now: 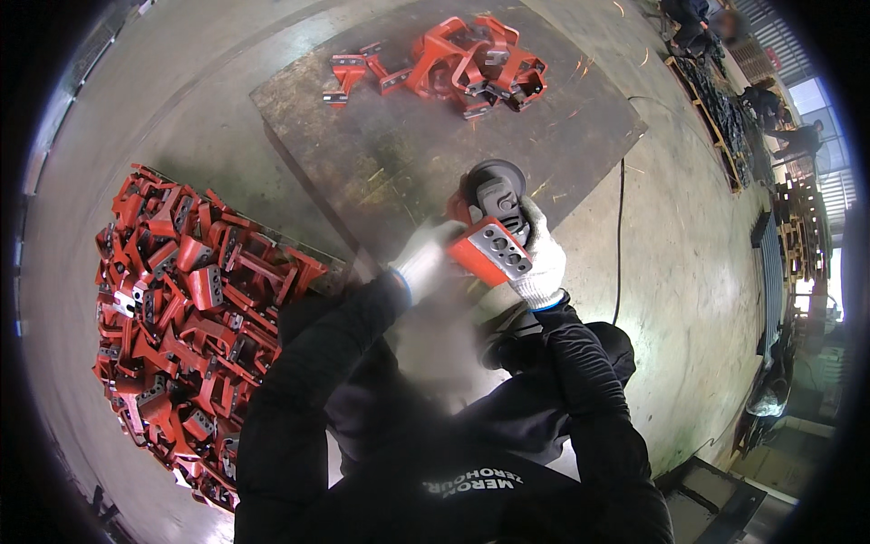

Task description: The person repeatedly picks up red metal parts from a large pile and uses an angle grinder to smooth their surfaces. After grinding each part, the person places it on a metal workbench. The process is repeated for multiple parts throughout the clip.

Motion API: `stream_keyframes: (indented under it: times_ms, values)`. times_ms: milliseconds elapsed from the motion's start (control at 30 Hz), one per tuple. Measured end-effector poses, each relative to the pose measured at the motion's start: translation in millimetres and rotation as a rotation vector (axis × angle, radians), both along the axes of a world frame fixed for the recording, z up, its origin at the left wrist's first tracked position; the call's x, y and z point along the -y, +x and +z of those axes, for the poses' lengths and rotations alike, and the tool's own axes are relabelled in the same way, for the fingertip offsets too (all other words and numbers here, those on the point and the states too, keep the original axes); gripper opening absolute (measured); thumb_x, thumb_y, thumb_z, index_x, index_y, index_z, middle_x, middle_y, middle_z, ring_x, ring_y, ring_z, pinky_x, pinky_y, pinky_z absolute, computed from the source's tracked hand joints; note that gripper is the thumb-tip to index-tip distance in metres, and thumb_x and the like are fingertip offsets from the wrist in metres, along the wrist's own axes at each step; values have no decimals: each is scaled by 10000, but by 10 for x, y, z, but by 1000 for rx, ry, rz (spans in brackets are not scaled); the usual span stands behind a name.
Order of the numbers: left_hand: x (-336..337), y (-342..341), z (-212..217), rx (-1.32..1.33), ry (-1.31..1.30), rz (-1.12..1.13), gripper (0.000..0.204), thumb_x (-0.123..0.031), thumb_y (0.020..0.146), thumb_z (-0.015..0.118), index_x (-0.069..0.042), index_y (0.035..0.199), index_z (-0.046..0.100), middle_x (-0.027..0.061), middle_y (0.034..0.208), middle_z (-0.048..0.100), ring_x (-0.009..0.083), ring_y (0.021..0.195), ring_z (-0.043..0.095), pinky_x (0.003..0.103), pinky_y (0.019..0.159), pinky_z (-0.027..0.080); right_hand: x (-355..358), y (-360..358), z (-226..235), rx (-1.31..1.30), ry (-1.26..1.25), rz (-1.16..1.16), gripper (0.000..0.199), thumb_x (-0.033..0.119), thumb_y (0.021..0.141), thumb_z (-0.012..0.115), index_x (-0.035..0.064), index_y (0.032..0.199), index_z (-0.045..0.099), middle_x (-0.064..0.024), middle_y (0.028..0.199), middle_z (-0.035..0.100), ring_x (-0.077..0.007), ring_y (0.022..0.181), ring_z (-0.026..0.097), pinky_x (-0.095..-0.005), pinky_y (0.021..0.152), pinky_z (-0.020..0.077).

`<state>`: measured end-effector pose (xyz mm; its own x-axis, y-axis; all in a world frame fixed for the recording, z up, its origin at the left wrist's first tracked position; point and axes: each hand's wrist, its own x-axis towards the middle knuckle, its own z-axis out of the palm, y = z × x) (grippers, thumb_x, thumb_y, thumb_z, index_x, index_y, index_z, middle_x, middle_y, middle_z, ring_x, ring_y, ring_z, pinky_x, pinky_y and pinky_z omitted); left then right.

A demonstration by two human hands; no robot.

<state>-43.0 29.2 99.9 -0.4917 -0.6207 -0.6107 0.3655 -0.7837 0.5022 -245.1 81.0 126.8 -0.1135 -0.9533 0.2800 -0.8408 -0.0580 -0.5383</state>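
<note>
View from the head, looking down. We see the left hand [426,257], in a white glove, with its fingers closed around one end of a red metal bracket [489,247]; the right hand [542,258], also gloved, has its fingers wrapped round the body of an angle grinder [497,195]. The bracket is held just above the near edge of a dark steel table [362,127], between the two hands and touching the grinder's disc area; the exact contact is hidden by the tool. A grey plate with several round holes faces up on the bracket.

We judge the bracket to be stiff, fairly heavy for its size and sharp at its edges, with painted faces that may slip in a cotton glove; the safest hold seems to be on the flat red flank away from the disc, where the left hand now sits. The grinder wants a full, firm grasp on its body.

At the far side of the table lies a small heap of brackets [453,63]; on the floor [689,272] to the left lies a large pile of brackets [181,317]. A black cable [620,236] runs over the floor on the right.
</note>
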Motion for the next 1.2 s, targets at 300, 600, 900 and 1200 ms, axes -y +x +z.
stream_keyframes:
  times_ms: [300,600,900,1200]
  values:
    - [357,170,-173,345,-267,349,439,-207,973,665,-44,1346,501,147,1186,654,281,952,719,438,710,642,-25,-189,-15,88,188,-288,921,320,715,943,164,1477,451,-212,1043,768,-396,953,765,-461,836,611]
    - [707,580,-687,1049,-601,321,479,-208,915,729,54,1264,530,162,1087,655,214,934,648,373,780,554,-168,-73,158,477,283,-16,942,345,724,951,129,1485,441,-243,1254,700,-379,1166,705,-442,974,561]
    - [809,599,-1077,1069,-727,277,455,-156,926,719,12,1281,489,115,976,642,174,773,626,346,638,548,-171,-8,-106,388,335,132,919,432,766,883,88,1479,416,-234,1102,740,-406,1027,740,-466,905,583]
    - [828,669,-1072,908,-715,290,433,-172,943,696,-42,1296,481,119,1070,653,198,858,666,383,641,589,-84,-194,-327,761,295,52,946,399,769,920,79,1495,404,-200,1260,684,-299,1192,678,-399,997,547]
